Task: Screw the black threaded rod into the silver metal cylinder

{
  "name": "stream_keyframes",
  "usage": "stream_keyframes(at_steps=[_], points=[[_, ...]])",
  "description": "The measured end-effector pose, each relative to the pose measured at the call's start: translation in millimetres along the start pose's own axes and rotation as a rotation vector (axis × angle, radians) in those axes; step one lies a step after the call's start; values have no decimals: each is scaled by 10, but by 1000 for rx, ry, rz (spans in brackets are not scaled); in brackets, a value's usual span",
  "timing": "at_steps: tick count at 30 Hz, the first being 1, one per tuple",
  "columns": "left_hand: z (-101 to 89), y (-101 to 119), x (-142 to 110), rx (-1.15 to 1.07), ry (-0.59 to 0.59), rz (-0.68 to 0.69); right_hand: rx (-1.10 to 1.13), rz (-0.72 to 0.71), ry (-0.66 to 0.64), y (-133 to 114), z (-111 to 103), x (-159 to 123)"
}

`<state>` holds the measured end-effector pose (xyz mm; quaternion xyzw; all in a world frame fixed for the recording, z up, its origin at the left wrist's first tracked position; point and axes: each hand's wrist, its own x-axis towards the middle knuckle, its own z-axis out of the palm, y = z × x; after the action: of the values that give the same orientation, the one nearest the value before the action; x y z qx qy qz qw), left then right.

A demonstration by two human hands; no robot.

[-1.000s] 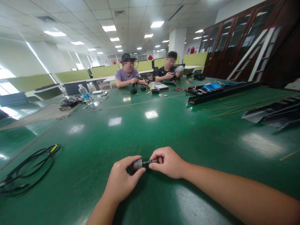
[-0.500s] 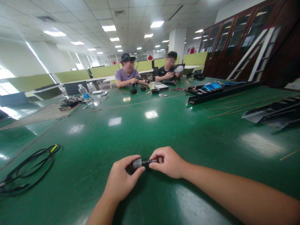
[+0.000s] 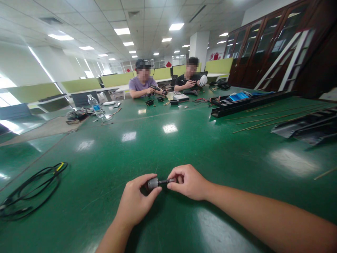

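A small metal cylinder [image 3: 152,183] with a dark, narrower shaft [image 3: 167,181] is held low in the middle of the view, above the green table [image 3: 105,158]. My left hand [image 3: 134,198] grips the silver end, its fingers curled around it. My right hand [image 3: 188,182] pinches the dark shaft between thumb and fingers. The fingers hide the far end of the shaft. I cannot tell whether the part touches the tabletop.
A coiled black cable [image 3: 33,191] lies to my left. Long black rails [image 3: 250,103] and thin wooden rods [image 3: 263,121] lie at right. Two seated people [image 3: 143,79] work at the far end among small black parts, near a water bottle [image 3: 94,106].
My hands and the cylinder have shifted slightly left, with the same hold. The far people's hands have moved a little.
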<state>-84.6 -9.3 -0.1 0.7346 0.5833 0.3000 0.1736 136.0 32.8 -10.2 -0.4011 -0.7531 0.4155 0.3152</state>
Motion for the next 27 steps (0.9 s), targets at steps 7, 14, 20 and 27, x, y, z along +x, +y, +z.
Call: stream_keyframes(at_steps=[7,14,20,27], points=[[2,15,0,-10,-4,-10,-3,-9,6,28,6,4],[-5,12,-4,-19,-1,0,-10,-2,9,-2,-3,1],[-8,5,1,-6,5,1,-12,-2,7,-1,-2,-4],[-18,23,13,-3,5,2,-12,0,5,8,-9,3]])
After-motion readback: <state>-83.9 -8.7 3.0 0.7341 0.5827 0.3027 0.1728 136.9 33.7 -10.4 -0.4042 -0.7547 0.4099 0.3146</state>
